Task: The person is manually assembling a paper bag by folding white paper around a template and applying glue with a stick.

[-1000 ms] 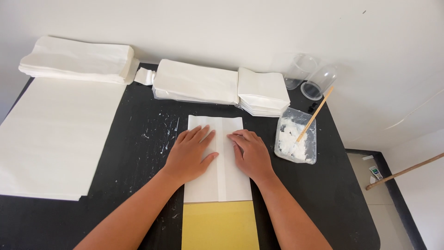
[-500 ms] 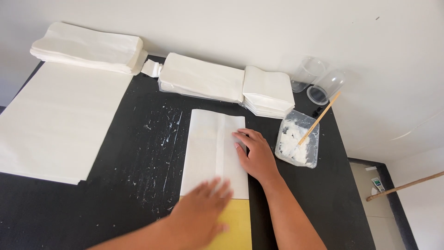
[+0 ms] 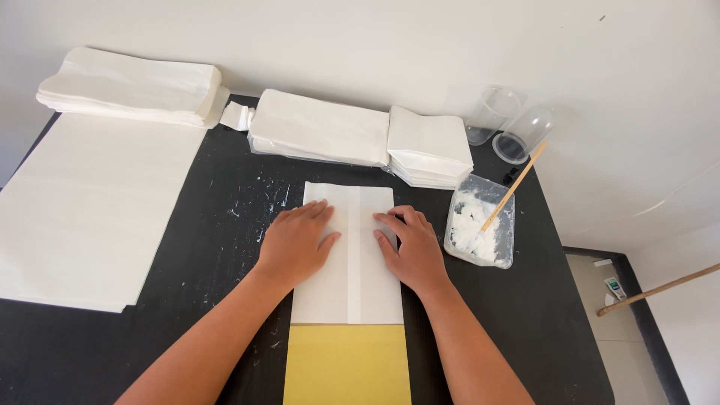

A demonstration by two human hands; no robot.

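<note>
Two hands lie flat on one folded white paper piece, fingers spread and open, gripping nothing: the left hand presses the left flap, the right hand the right flap, and between them runs a narrow lengthwise strip where the two flaps overlap. That piece lies in the middle of the black desk, its near end resting on one yellow sheet that sticks out toward the person. Judging by this, the side flaps are already folded in and the centre seam is being pressed flat; both ends of the piece look open and unfolded, so any end fold seems not yet done. Just right of the right hand stands one clear plastic tub of white paste with one wooden stick leaning in it. Behind it, two clear plastic cups lie on their sides by the wall. Along the far edge of the desk sit three stacks of folded white paper: one far left, one in the middle, and a smaller one touching it on the right; how many pieces each holds cannot be told. One large white sheet covers the left part of the desk, and white smears fleck the bare surface near the left hand.
</note>
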